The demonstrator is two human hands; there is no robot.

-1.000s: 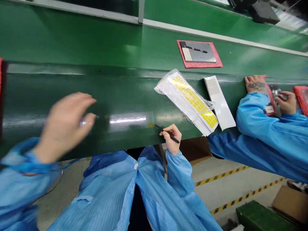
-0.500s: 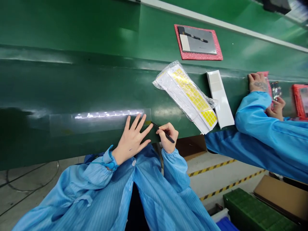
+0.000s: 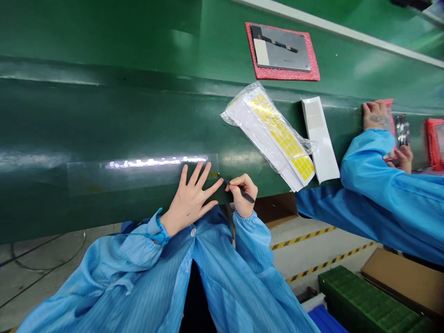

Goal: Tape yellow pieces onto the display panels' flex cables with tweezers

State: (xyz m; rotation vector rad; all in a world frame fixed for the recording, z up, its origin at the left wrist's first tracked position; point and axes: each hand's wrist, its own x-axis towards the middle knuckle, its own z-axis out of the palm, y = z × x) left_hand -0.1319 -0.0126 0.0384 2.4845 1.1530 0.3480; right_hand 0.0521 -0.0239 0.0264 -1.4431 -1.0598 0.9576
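Note:
My left hand [image 3: 192, 199] lies flat with fingers spread on the right end of a long clear film strip [image 3: 138, 171] stuck along the green bench [image 3: 104, 115]. My right hand [image 3: 243, 196] pinches black tweezers [image 3: 237, 190], whose tip points left at a small yellow tab [image 3: 214, 175] on the strip's right end, just beside my left fingertips.
A plastic bag of yellow sticker sheets [image 3: 274, 136] and a white backing strip [image 3: 319, 138] lie to the right. A grey panel on a red tray [image 3: 281, 51] sits further back. A co-worker's blue sleeves [image 3: 381, 185] and hands [image 3: 376, 115] work at the far right.
My left hand swept in from the far left and settled flat on the strip's right end. The tweezers' tip has edged closer to the yellow tab.

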